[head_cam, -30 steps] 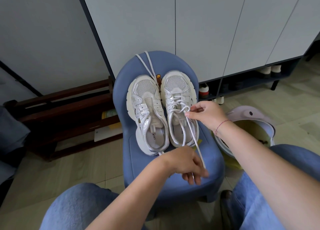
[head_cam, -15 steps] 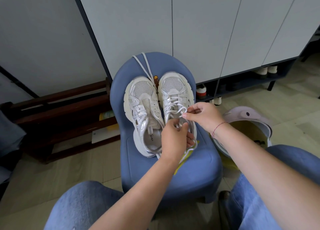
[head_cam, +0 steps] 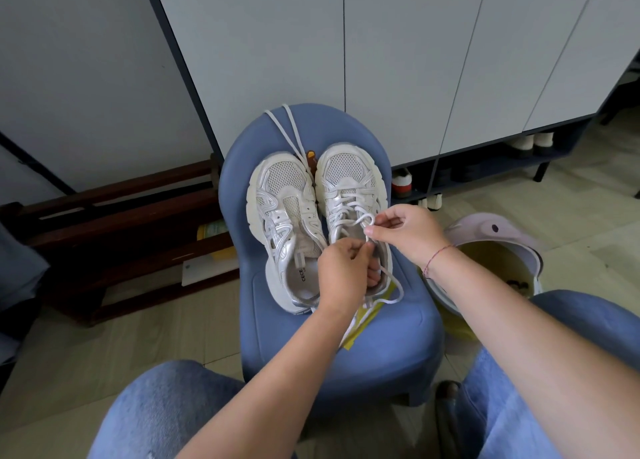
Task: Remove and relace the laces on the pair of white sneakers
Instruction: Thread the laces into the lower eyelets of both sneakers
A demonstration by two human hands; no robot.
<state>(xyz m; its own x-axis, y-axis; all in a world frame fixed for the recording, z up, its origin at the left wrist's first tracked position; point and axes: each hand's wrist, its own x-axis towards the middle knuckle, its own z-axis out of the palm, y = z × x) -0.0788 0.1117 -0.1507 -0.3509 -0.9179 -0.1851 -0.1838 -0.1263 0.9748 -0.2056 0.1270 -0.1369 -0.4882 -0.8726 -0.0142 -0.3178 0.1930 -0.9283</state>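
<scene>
At the bottom edge of the view, two knees in blue denim (head_cam: 162, 413) frame a low blue chair (head_cam: 398, 337), and two bare forearms reach forward over its seat. The left hand (head_cam: 343, 268) hovers above the heel of the laced sneaker (head_cam: 346, 174), its grip closed, thumb and fingertips pinching one strand of the white lace (head_cam: 360, 221). Just beyond it and almost touching, the right hand (head_cam: 408, 232) (a thin red string bracelet (head_cam: 438, 256) circles its wrist) has its grip narrowed to a pinch of thumb and forefinger on a small loop of the same lace, at the top of the shoe's tongue. The free end of that lace curls down over the seat beside the heel, above a yellow strip (head_cam: 360, 327) lying on the cushion. Both white sneakers rest side by side on the seat, toes pointing away; the unlaced sneaker (head_cam: 277, 195) lies touching the laced one, on the left of the view. A second loose lace (head_cam: 287, 129) drapes over the chair's rounded back. To the right of the chair stands a lavender bin (head_cam: 485, 230) with its lid raised. To the left lies a dark wooden rack (head_cam: 121, 216). Behind everything rises a pale grey cabinet (head_cam: 277, 43), with other shoes (head_cam: 401, 185) tucked beneath it
</scene>
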